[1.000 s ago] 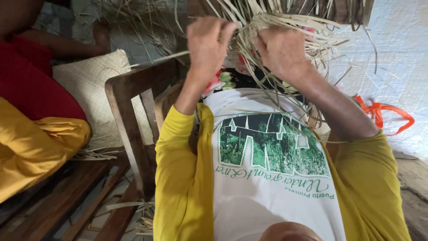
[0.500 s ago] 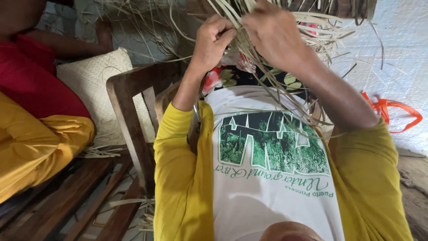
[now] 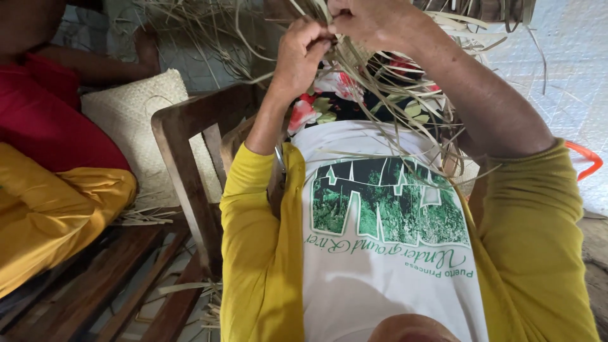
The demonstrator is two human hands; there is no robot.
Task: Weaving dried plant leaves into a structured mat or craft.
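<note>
My left hand [image 3: 299, 54] and my right hand [image 3: 373, 22] meet at the top of the view, fingers pinched on thin dried straw strips [image 3: 386, 88] of a piece of weaving. Loose ends of the strips hang down over my flowered lap cloth [image 3: 329, 101] and my white and yellow shirt [image 3: 380, 215]. The woven part itself runs out of the top edge and is mostly hidden.
A dark wooden chair arm [image 3: 190, 164] stands at my left. Beyond it sits another person in red and yellow [image 3: 57, 177], a hand [image 3: 147, 47] in more straw. A pale woven cushion [image 3: 136, 120] lies between us. An orange strap [image 3: 586, 158] lies at right.
Both my hands have drawn closer together and risen toward the top edge, still working the straw strips. The view has tilted slightly down my chest.
</note>
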